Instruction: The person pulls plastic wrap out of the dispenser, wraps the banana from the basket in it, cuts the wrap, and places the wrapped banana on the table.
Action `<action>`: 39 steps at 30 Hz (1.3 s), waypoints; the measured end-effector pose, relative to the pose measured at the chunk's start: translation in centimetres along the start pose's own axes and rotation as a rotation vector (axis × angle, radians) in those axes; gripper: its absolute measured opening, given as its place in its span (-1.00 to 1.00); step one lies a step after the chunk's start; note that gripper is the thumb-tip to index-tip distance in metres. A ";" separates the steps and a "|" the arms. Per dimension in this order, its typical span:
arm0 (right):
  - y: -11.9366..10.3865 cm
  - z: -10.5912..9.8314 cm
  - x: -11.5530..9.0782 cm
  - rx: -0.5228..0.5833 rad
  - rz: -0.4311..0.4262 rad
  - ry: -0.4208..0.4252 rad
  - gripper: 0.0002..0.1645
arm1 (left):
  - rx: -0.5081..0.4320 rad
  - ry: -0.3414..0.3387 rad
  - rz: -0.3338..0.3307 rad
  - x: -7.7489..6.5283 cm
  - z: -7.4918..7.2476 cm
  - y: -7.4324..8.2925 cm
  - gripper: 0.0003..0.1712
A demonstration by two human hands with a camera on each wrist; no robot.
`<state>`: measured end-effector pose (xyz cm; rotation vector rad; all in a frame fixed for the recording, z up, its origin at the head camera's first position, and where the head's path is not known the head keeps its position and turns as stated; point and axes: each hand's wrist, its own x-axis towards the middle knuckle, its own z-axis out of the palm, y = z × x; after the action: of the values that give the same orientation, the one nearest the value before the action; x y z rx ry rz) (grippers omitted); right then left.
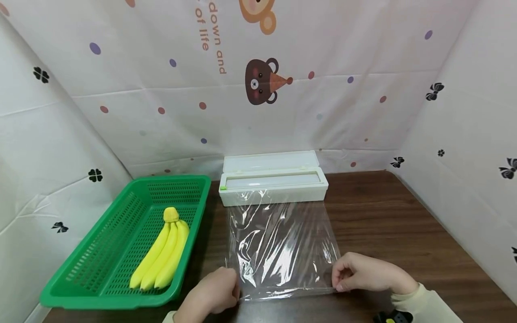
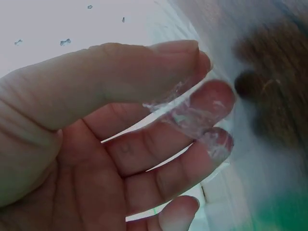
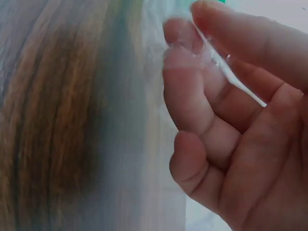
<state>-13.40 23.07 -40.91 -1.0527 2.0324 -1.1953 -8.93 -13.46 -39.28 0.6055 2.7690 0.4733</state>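
Observation:
A sheet of clear plastic wrap (image 1: 282, 246) stretches toward me from a white wrap dispenser box (image 1: 274, 195), whose lid (image 1: 270, 162) stands raised at the back. My left hand (image 1: 216, 289) pinches the sheet's near left corner. At the near right corner, my right hand (image 1: 363, 273) pinches the wrap between thumb and fingers. In the left wrist view, crumpled film (image 2: 192, 115) lies between the thumb and fingertips. The right wrist view shows a bit of film (image 3: 211, 57) caught at the right fingertips.
On the left stands a green basket (image 1: 198, 229) with a bunch of yellow bananas (image 1: 161, 258) in it. Brown wooden table (image 1: 371, 211) extends right of the wrap. Patterned white cloth (image 1: 343, 112) hangs behind and at both sides. A dark object (image 1: 393, 317) sits by the right wrist.

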 end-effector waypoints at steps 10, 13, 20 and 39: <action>0.2 0.4 0.8 -0.052 0.032 0.009 -0.94 | -0.002 -0.003 0.000 0.1 0.0 -0.3 -0.67; 0.2 0.6 0.8 -0.046 0.058 0.014 -0.95 | 0.030 0.019 0.015 0.1 0.1 -0.4 -0.69; 0.1 1.1 0.9 -0.089 0.124 0.061 -0.91 | 0.067 0.051 0.051 0.1 0.2 -0.6 -0.68; 0.3 1.5 1.0 -0.110 0.142 0.145 -0.86 | -0.048 -0.004 -0.001 0.3 0.2 -1.1 -0.76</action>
<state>-12.89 21.66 -41.93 -0.8774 2.2666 -1.1256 -9.51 -14.21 -39.90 0.5935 2.7457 0.5355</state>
